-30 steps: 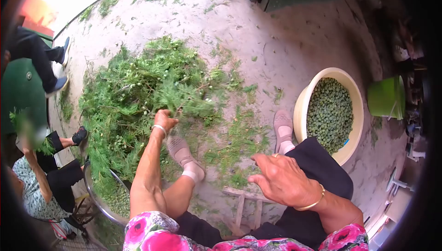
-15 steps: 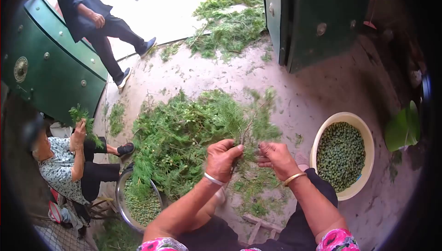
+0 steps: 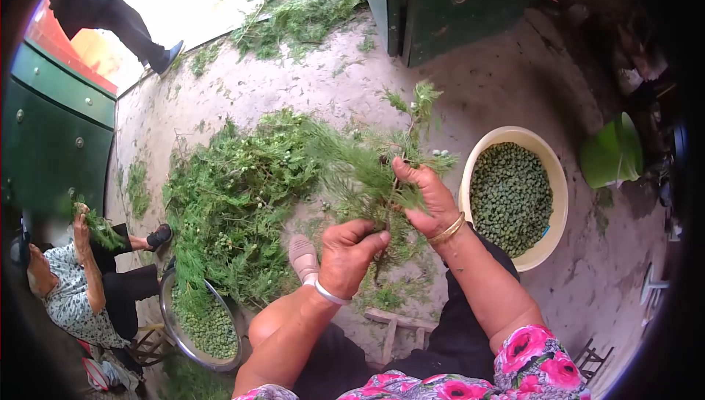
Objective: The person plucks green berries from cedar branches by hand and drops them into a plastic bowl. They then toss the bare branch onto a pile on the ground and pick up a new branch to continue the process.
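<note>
My left hand (image 3: 348,257), with a silver bracelet, is closed round the lower stem of a feathery evergreen branch (image 3: 360,172). My right hand (image 3: 429,198), with a gold bracelet, is higher up at the same branch. Its thumb presses on a side sprig, while its fingers are partly hidden behind the greenery. A few pale green cones (image 3: 440,153) show on the branch near the right thumb. Just to the right stands a cream tub (image 3: 470,242) of small green cones (image 3: 512,198).
A heap of cut evergreen branches (image 3: 228,202) lies at left. Beside it, a metal basin (image 3: 170,319) holds green cones. A seated person (image 3: 77,275) handles a sprig; another person (image 3: 121,15) stands at the doorway. A green bucket (image 3: 613,152) and a wooden stool (image 3: 393,323) are nearby.
My right hand has moved up along the branch, which now leans across it. The view has shifted right and down. The person at the doorway is now partly out of view.
</note>
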`<state>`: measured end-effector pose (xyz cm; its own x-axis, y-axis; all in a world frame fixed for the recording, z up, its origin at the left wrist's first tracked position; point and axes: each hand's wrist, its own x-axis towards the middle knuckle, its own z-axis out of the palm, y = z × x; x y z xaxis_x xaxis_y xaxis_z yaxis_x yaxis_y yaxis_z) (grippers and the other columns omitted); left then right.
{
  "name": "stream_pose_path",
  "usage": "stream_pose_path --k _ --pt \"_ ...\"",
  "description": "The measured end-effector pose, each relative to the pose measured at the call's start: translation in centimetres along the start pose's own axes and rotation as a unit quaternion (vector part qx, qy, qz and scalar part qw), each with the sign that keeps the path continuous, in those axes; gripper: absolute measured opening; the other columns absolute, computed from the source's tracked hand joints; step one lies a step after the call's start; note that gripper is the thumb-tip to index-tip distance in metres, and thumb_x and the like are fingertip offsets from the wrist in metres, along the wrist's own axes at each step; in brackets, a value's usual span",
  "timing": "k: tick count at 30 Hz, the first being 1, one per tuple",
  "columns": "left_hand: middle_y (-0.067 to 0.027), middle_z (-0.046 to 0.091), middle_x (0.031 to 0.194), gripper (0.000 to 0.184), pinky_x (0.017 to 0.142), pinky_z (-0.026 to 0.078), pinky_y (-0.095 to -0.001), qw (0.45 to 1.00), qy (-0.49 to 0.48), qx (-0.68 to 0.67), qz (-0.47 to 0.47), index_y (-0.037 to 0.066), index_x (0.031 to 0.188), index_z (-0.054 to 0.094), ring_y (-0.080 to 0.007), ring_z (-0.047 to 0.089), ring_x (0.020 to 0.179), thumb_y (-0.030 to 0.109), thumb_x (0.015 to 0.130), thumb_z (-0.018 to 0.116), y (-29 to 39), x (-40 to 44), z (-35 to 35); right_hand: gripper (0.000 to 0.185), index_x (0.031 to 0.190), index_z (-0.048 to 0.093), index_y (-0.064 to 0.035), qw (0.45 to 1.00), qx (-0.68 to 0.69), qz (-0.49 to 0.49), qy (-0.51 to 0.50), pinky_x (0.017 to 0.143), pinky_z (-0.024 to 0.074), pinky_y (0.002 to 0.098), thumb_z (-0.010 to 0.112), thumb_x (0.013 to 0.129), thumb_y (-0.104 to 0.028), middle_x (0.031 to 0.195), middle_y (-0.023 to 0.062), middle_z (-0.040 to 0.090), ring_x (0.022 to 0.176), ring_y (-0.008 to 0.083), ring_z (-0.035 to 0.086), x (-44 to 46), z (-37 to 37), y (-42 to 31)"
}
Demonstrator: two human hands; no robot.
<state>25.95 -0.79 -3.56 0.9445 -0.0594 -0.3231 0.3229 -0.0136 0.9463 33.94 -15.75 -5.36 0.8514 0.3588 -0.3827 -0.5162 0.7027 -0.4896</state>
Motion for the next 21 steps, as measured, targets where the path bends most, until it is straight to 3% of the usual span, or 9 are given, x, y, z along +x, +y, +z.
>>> stream_pose_path --k 5,8,9,11,12,15,16,17,21 --pt "-0.0067 0.067 0.078 0.019 0.058 0.050 -0.0250 0.994 -0.057 -0.056 -0.081 -0.006 0.097 0.065 -0.0107 0.059 0.061 0.003 0.080 0.065 -0.4 0.6 -2.3 0.023 0.104 0.059 -0.0012 0.993 -0.110 -0.024 -0.014 0.067 0.0542 0.0287 0.066 0.087 -0.015 0.093 0.0059 0.065 0.079 0.0156 0.063 0.4 -0.3 0.6" --pt "-0.0121 0.064 0.089 0.017 0.062 0.055 -0.0317 0.948 0.076 -0.283 -0.125 -0.002 0.103 0.057 -0.0180 0.062 0.069 0.001 0.086 0.057 -1.4 1.8 -4.3 0.022 0.103 0.060 -0.0037 0.989 -0.143 -0.046 -0.011 0.063 0.0546 0.0291 0.067 0.086 -0.015 0.088 0.0045 0.063 0.075 0.0148 0.062 0.1 -0.1 0.8" --pt "-0.0113 0.063 0.089 0.014 0.066 0.056 -0.0327 0.934 0.087 -0.328 -0.117 -0.002 0.100 0.057 -0.0180 0.063 0.071 0.005 0.088 0.057 -0.9 2.0 -4.5 0.022 0.103 0.060 -0.0037 0.989 -0.145 -0.040 -0.014 0.063 0.0546 0.0291 0.067 0.086 -0.015 0.088 0.0045 0.063 0.075 0.0148 0.062 -0.2 0.1 0.7" --pt "-0.0168 0.064 0.102 0.034 0.072 0.057 -0.0343 0.939 0.042 -0.340 -0.018 -0.007 0.116 0.054 -0.0222 0.066 0.087 0.018 0.092 0.056 -1.0 2.2 -4.8 0.021 0.102 0.060 -0.0057 0.970 -0.241 -0.024 -0.017 0.062 0.0551 0.0304 0.068 0.085 -0.015 0.085 0.0043 0.062 0.073 0.0148 0.061 -0.8 0.6 0.2" --pt "-0.0168 0.064 0.102 0.034 0.072 0.057 -0.0343 0.939 0.048 -0.341 -0.017 -0.007 0.116 0.054 -0.0222 0.066 0.087 0.018 0.092 0.056 -0.7 2.3 -4.9 0.019 0.104 0.063 -0.0066 0.963 -0.265 -0.012 -0.050 0.073 0.0488 0.0248 0.066 0.087 -0.015 0.089 -0.0030 0.063 0.080 0.0074 0.057 -1.2 0.7 -0.1" --pt "-0.0163 0.065 0.100 0.044 0.072 0.057 -0.0335 0.904 0.037 -0.424 -0.033 -0.007 0.118 0.053 -0.0210 0.066 0.086 0.030 0.094 0.054 0.6 2.3 -5.7 0.022 0.106 0.063 -0.0065 0.940 -0.329 -0.026 -0.089 0.077 0.0478 0.0240 0.067 0.087 -0.015 0.093 -0.0037 0.064 0.084 0.0059 0.056 -1.5 0.9 0.1" --pt "-0.0164 0.065 0.099 0.047 0.071 0.057 -0.0332 0.938 0.009 -0.347 -0.021 -0.008 0.117 0.054 -0.0208 0.066 0.084 0.034 0.095 0.052 0.7 2.1 -6.5 0.023 0.108 0.063 -0.0056 0.936 -0.342 -0.023 -0.083 0.079 0.0467 0.0234 0.066 0.087 -0.015 0.096 -0.0036 0.064 0.086 0.0051 0.056 -1.6 0.9 0.2" --pt "-0.0166 0.065 0.098 0.051 0.070 0.057 -0.0330 0.964 -0.019 -0.266 -0.010 -0.009 0.115 0.055 -0.0207 0.066 0.082 0.038 0.095 0.050 1.0 1.9 -7.0 0.023 0.108 0.063 -0.0056 0.936 -0.343 -0.020 -0.083 0.079 0.0467 0.0234 0.066 0.087 -0.015 0.096 -0.0036 0.064 0.086 0.0051 0.056 -1.6 1.0 0.3" --pt "-0.0155 0.066 0.096 0.058 0.066 0.057 -0.0318 0.917 -0.026 -0.395 -0.049 -0.009 0.113 0.056 -0.0190 0.066 0.077 0.046 0.093 0.049 1.9 1.6 -6.9 0.021 0.104 0.064 -0.0052 0.929 -0.360 -0.036 -0.072 0.075 0.0466 0.0232 0.067 0.086 -0.014 0.090 -0.0038 0.063 0.082 0.0055 0.056 -1.4 1.1 0.7"
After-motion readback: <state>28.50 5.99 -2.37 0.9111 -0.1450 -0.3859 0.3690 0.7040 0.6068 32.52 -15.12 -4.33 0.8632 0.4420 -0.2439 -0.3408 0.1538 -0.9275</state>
